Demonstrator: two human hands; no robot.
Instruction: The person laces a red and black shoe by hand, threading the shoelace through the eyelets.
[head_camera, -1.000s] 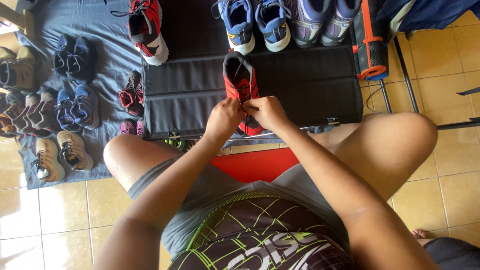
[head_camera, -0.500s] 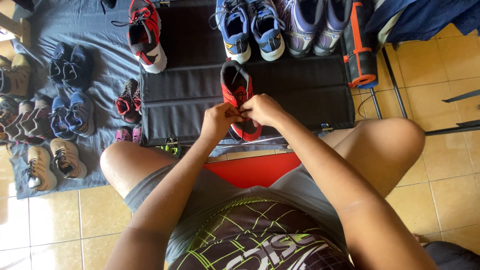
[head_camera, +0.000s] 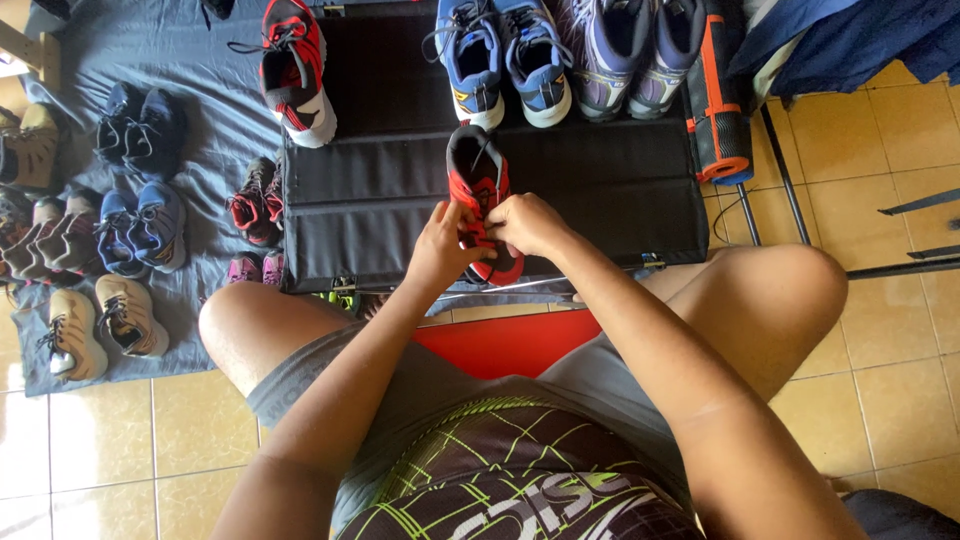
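Mid-lacing: left hand (head_camera: 440, 245) and right hand (head_camera: 525, 225) both pinched on laces of red shoe (head_camera: 480, 200), lying on dark folding mat (head_camera: 600, 190) on the floor. Next likely needs steady pull to tighten.

Hidden parts around the red-and-black shoe (head_camera: 478, 185)

Its heel end and laces lie under the left hand (head_camera: 440, 245) and right hand (head_camera: 525, 225) — what the fingers (head_camera: 468, 222) pinch cannot be told. Beyond the shoe, the purple pair (head_camera: 640, 50) and the blue pair (head_camera: 505, 55) are cut off by the top edge. Far left of the shoe, a tan boot (head_camera: 28, 150) runs off the left edge — and the dark mat's (head_camera: 600, 190) near edge is hidden behind the knees.
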